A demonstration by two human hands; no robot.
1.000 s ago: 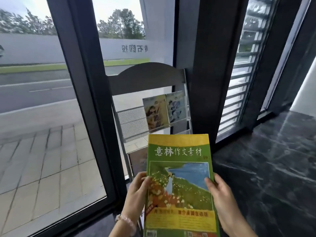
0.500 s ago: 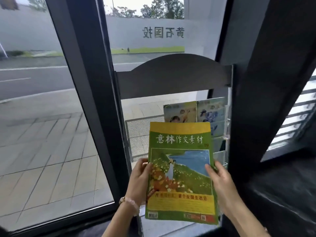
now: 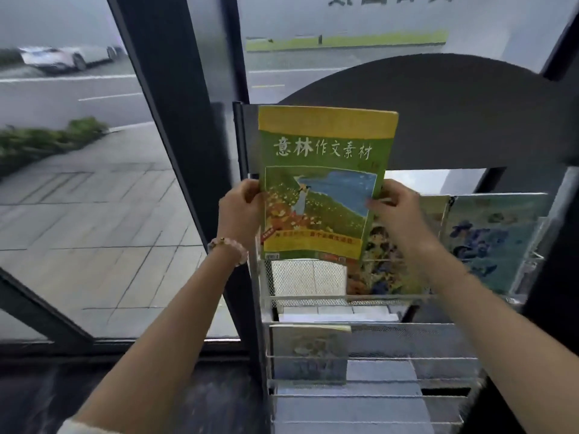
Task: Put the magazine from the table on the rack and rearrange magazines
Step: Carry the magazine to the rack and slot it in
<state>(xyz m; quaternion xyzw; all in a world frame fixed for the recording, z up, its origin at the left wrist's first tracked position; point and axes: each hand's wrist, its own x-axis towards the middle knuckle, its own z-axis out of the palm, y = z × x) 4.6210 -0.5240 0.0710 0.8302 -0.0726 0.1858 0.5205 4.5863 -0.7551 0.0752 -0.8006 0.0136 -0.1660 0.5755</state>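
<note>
A green and yellow magazine [image 3: 322,183] is held upright against the left side of the rack's top tier. My left hand [image 3: 241,211] grips its left edge and my right hand [image 3: 396,211] grips its right edge. The grey metal rack [image 3: 438,120] has a rounded top panel and mesh pockets. Two more magazines stand in the top tier: an orange floral one [image 3: 385,264] partly behind my right arm, and a blue-green one [image 3: 492,239] to the right. Another magazine [image 3: 310,352] sits in the lower tier behind mesh.
A dark window frame post [image 3: 175,120] stands just left of the rack, with glass [image 3: 78,214] showing pavement and a road outside. Dark floor [image 3: 125,396] lies below. Lower rack tiers [image 3: 391,402] extend downward on the right.
The view has closed in on the rack. Both hands have lifted the green magazine up and forward to the left of the top tier, sliding their grip higher on its edges.
</note>
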